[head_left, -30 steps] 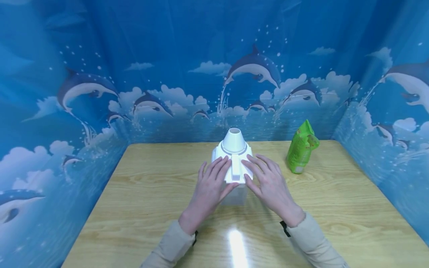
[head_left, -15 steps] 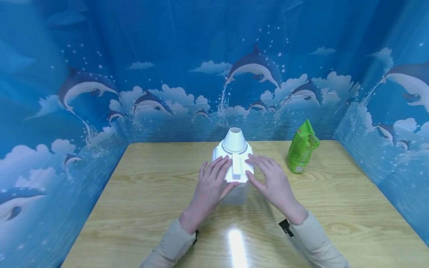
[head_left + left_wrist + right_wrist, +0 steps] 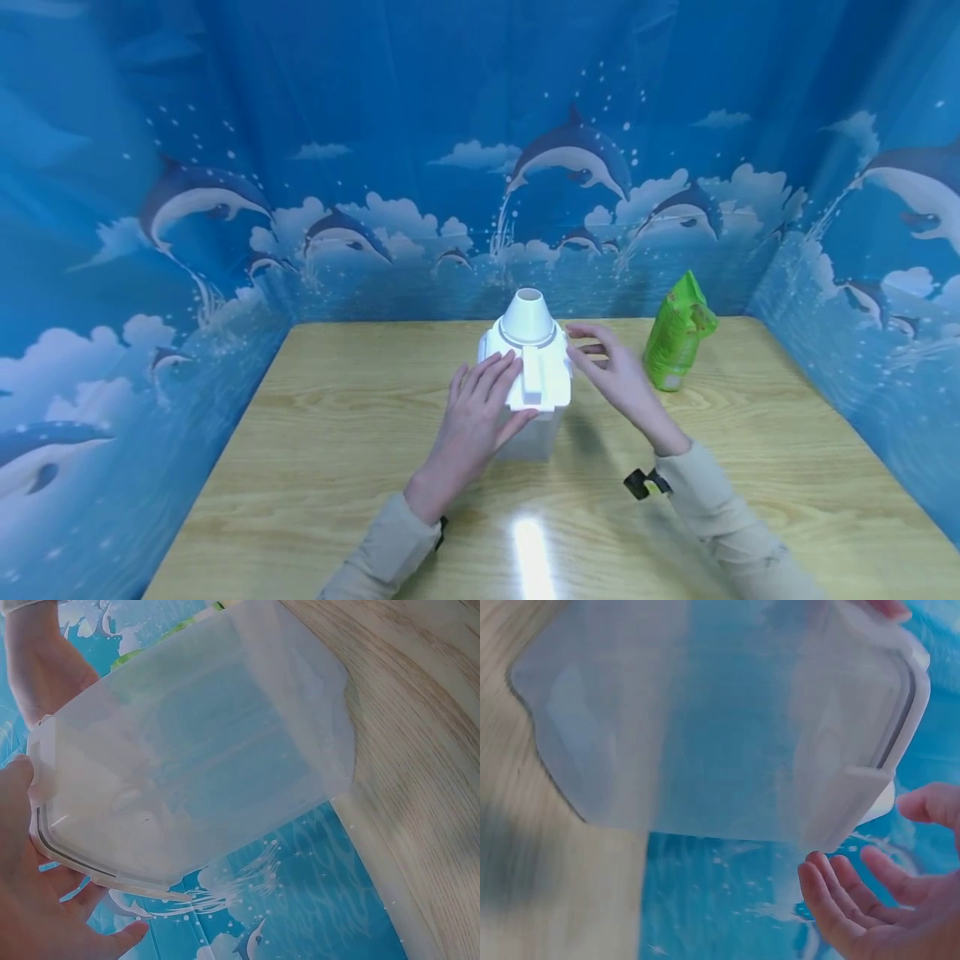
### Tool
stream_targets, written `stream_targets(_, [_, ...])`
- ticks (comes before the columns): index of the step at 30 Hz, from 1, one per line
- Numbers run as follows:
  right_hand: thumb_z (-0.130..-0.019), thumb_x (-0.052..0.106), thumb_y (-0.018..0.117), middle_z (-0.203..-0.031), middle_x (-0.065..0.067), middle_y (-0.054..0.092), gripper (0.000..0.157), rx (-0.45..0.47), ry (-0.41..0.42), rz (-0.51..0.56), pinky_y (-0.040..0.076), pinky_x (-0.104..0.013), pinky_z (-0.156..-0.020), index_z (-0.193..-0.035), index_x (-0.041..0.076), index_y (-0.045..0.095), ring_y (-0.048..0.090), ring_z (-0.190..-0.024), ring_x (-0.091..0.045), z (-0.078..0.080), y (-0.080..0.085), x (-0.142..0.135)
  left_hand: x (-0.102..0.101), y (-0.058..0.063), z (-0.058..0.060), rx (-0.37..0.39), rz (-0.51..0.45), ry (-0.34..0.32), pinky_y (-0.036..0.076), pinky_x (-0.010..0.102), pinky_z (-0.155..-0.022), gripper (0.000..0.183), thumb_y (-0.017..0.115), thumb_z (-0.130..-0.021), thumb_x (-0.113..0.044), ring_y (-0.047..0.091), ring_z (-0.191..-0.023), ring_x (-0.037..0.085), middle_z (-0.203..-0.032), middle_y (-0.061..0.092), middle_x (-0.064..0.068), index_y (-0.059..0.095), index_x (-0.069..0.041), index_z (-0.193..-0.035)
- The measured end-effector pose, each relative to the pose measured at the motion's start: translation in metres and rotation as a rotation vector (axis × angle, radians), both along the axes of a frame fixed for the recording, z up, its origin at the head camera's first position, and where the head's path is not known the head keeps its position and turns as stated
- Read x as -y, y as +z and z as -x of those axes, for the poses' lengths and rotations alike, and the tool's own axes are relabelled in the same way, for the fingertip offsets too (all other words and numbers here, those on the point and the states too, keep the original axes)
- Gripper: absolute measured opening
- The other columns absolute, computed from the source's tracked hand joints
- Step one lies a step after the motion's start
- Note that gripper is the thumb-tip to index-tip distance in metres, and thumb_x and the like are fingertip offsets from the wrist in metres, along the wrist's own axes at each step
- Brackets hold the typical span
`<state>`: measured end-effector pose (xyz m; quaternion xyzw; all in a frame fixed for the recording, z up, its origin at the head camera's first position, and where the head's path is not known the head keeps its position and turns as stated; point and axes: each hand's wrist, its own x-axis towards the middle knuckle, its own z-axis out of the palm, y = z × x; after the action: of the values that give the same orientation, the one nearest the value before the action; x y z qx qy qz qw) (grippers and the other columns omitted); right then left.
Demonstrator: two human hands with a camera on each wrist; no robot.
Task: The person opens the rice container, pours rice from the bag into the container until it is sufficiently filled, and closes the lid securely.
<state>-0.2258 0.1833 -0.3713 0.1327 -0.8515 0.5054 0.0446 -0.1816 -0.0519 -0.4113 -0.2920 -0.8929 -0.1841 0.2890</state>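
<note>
A translucent plastic storage container (image 3: 210, 742) with a white lid (image 3: 553, 385) stands upright on the table. The lid carries a hollow white cone (image 3: 528, 320) and a raised bar in front of it. My left hand (image 3: 480, 417) rests on the left part of the lid, fingers fairly straight, thumb by its front edge. Beside the lid's right edge is my right hand (image 3: 618, 375), its fingers loosely bent with nothing between them. In the right wrist view, the fingertips (image 3: 819, 874) lie close to a white side clip (image 3: 847, 810) of the lid; whether they touch it I cannot tell.
A green bag (image 3: 675, 337) stands at the back right of the wooden table (image 3: 337, 442). Blue curtains (image 3: 375, 100) with dolphins surround the table at the back and both sides.
My right hand has moved off the top of the lid, outward to its right side, with its fingers more bent. The left hand and the container stay nearly in place.
</note>
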Motion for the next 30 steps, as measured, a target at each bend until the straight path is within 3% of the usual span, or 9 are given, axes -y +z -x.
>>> stream_targets(4, [-0.104, 0.025, 0.059, -0.14, -0.026, 0.051, 0.056, 0.185, 0.04, 0.136, 0.056, -0.044, -0.096, -0.15, -0.001, 0.041, 0.059, -0.119, -0.035, 0.011, 0.0, -0.005, 0.0, 0.0, 0.0, 0.003, 0.004, 0.002, 0.035, 0.057, -0.115, 0.07, 0.069, -0.094, -0.045, 0.045, -0.139, 0.027, -0.151, 0.051, 0.008, 0.047, -0.009, -0.15])
stream_targets(11, [-0.103, 0.025, 0.058, -0.15, -0.029, 0.038, 0.071, 0.456, 0.131, 0.339, 0.055, -0.031, -0.095, -0.155, -0.009, 0.024, 0.061, -0.107, -0.013, 0.019, -0.004, -0.008, 0.001, 0.001, 0.0, 0.015, 0.015, -0.002, 0.034, 0.054, -0.117, 0.07, 0.068, -0.095, -0.046, 0.044, -0.14, 0.026, -0.151, 0.05, 0.007, 0.047, -0.009, -0.15])
stream_targets(13, [-0.104, 0.021, 0.057, -0.146, -0.027, 0.042, 0.07, 0.508, 0.155, 0.394, 0.055, -0.028, -0.096, -0.154, -0.014, 0.021, 0.062, -0.103, -0.01, 0.021, -0.004, -0.008, 0.001, 0.001, 0.0, 0.012, 0.016, -0.003, 0.034, 0.054, -0.117, 0.07, 0.068, -0.095, -0.046, 0.044, -0.14, 0.026, -0.151, 0.05, 0.007, 0.047, -0.009, -0.15])
stream_targets(16, [-0.105, 0.015, 0.054, -0.128, -0.017, 0.059, 0.067, 0.572, 0.187, 0.465, 0.055, -0.025, -0.093, -0.151, -0.019, 0.019, 0.066, -0.098, -0.009, 0.024, -0.004, -0.01, 0.001, 0.001, 0.0, 0.007, 0.014, -0.004, 0.035, 0.054, -0.117, 0.07, 0.069, -0.094, -0.046, 0.044, -0.14, 0.026, -0.151, 0.05, 0.007, 0.047, -0.009, -0.15])
stream_targets(20, [-0.105, 0.011, 0.052, -0.104, -0.004, 0.069, 0.052, 0.666, 0.201, 0.551, 0.057, -0.027, -0.091, -0.143, -0.02, 0.034, 0.069, -0.094, -0.012, 0.029, -0.004, -0.012, 0.001, 0.001, 0.001, 0.01, 0.013, -0.006, 0.034, 0.053, -0.117, 0.07, 0.069, -0.094, -0.046, 0.044, -0.14, 0.025, -0.151, 0.05, 0.007, 0.047, -0.009, -0.15])
stream_targets(24, [-0.104, 0.008, 0.052, -0.095, -0.005, 0.074, 0.02, 0.73, 0.212, 0.613, 0.058, -0.029, -0.089, -0.113, -0.006, 0.064, 0.072, -0.088, -0.014, 0.034, -0.006, -0.013, 0.001, 0.001, 0.0, 0.011, 0.014, -0.006, 0.034, 0.052, -0.117, 0.069, 0.069, -0.094, -0.045, 0.044, -0.14, 0.025, -0.151, 0.05, 0.007, 0.047, -0.009, -0.15])
stream_targets(27, [-0.104, 0.008, 0.05, -0.091, -0.005, 0.076, 0.023, 0.758, 0.232, 0.63, 0.059, -0.029, -0.087, -0.095, 0.006, 0.071, 0.073, -0.085, -0.014, 0.038, -0.008, -0.014, 0.002, 0.001, 0.0, 0.009, 0.016, -0.007, 0.035, 0.051, -0.117, 0.069, 0.069, -0.094, -0.045, 0.044, -0.14, 0.025, -0.151, 0.05, 0.006, 0.047, -0.009, -0.15])
stream_targets(30, [-0.105, 0.008, 0.047, -0.091, -0.005, 0.076, 0.028, 0.782, 0.249, 0.63, 0.059, -0.028, -0.086, -0.093, 0.008, 0.072, 0.073, -0.086, -0.014, 0.041, -0.009, -0.013, 0.002, 0.0, 0.0, 0.006, 0.016, -0.007, 0.035, 0.051, -0.117, 0.069, 0.069, -0.094, -0.045, 0.044, -0.14, 0.025, -0.151, 0.051, 0.007, 0.048, -0.009, -0.15])
